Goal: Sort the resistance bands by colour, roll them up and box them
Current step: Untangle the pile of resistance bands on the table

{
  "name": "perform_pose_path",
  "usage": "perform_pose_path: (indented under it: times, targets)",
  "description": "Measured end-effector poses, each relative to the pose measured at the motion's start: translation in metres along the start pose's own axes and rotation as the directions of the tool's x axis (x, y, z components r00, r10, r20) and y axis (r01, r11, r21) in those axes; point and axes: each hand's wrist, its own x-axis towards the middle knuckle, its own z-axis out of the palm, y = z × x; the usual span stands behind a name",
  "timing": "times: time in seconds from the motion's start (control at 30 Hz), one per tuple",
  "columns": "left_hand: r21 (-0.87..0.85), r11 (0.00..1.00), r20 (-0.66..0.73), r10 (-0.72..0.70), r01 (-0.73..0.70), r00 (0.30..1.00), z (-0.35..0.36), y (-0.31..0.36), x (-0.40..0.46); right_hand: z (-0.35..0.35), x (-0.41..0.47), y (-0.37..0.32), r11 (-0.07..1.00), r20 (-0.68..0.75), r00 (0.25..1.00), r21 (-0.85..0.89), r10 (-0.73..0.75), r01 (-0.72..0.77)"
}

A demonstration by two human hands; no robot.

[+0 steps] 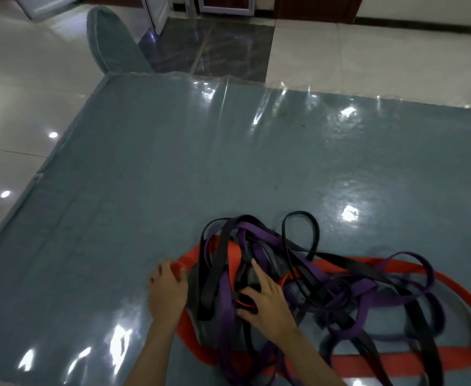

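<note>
Left hand: your left hand (pixel 168 291) lies flat at the left edge of the tangle, fingers relaxed and loosely spread, the fingertips touching the bend of the red band (pixel 373 360); nothing is clasped.
Right hand: your right hand (pixel 265 299) rests palm-down on the middle of the heap, fingers splayed and fairly straight, pressing on black and purple straps; the thumb lies near a small red loop. You grip nothing with it, as far as the view shows.
Red band: the widest one, a bright orange-red loop that runs round the outside of the heap, from your left hand along the near side and away to the right edge of the view.
Purple bands: the purple bands (pixel 368 288) are narrower, matte, threaded over and under the rest, with loops trailing to the right.
Black bands: the black bands (pixel 209 277) come both flat and wide and thin; one thin loop stands up at the far side of the heap.
Place: all of it sits unsorted and unrolled on the near right part of the table (pixel 145 176), which has a grey-green cloth under a clear, glossy plastic sheet.
Beyond: a chair back (pixel 111 43) in matching grey-green stands at the far left corner, on a pale tiled floor (pixel 11 93).
</note>
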Motion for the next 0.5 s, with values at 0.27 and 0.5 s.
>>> perform_pose_path:
  times: [0.27,0.5]
  targets:
    - [-0.284,0.959,-0.077,-0.027,0.004,0.997,-0.029,-0.028,-0.010,-0.017,0.002,-0.002,0.907,-0.190,0.956,0.400,0.222,-0.132]
    - [-0.181,0.983,-0.222,-0.014,-0.027,0.975,-0.044,-0.070,-0.037,-0.066,-0.005,0.009,0.892,-0.415,0.826,0.400,0.381,-0.211]
